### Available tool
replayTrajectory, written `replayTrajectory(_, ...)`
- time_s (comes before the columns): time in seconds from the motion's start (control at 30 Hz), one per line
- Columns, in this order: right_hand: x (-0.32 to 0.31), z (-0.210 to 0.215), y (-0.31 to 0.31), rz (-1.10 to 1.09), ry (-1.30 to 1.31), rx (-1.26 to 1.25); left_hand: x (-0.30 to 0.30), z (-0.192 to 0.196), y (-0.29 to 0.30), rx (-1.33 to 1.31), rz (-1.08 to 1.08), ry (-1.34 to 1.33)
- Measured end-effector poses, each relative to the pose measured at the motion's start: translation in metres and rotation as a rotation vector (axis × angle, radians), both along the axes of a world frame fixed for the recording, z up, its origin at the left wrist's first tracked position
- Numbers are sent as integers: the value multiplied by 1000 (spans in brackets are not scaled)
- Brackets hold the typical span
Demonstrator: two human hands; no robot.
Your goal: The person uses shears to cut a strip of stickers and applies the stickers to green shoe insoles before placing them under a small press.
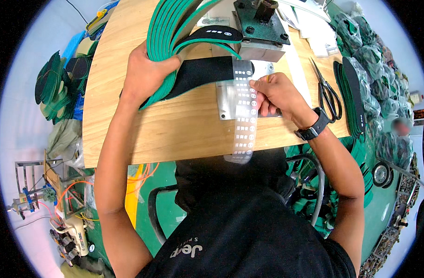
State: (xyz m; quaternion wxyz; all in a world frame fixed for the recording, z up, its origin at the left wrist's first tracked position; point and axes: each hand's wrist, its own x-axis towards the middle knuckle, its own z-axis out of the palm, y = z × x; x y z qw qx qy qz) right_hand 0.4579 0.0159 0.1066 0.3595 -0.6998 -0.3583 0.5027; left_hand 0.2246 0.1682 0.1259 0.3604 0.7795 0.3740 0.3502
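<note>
My left hand (pixel 149 74) is wrapped round a thick, bent stack of green-edged insoles (pixel 163 39). Under the stack, a black insole (pixel 205 72) lies with one end on a metal plate (pixel 226 104). A clear strip of white printed transfer labels (pixel 244 116) crosses that end and hangs toward the table's front edge. My right hand (pixel 281 95) pinches the strip's right side between thumb and fingers. Just beyond it, the block of a press (pixel 260 34) stands above the plate. One insole with a white mark (pixel 216 33) curves out of the stack beside the press.
Black-handled scissors (pixel 331 99) and a row of black insoles (pixel 350 95) lie on the wooden table (pixel 175 134) at right. White papers (pixel 316 34) are at the far right. Bagged insoles (pixel 360 41) are piled beyond the table, with more insoles (pixel 52 81) at left.
</note>
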Motion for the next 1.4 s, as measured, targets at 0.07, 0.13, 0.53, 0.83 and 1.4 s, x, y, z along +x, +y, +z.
replayTrajectory(0.07, -1, -1, 1, -19, -6, 1, 0, -1, 1, 8, -6, 2)
replayTrajectory(0.13, -3, 0, 3, -31, -29, 9, -1, -1, 2, 24, -26, 5)
replayTrajectory(0.53, -3, -3, 3, -52, -58, 43, -2, -2, 10, 39, -91, 19)
replayTrajectory(0.83, -3, -3, 1, -63, -45, 69, -1, 2, 9, 8, -72, 57)
replayTrajectory(1.4, -6, -8, 0, -109, -25, 72, 2, -3, 2, 13, -143, 21)
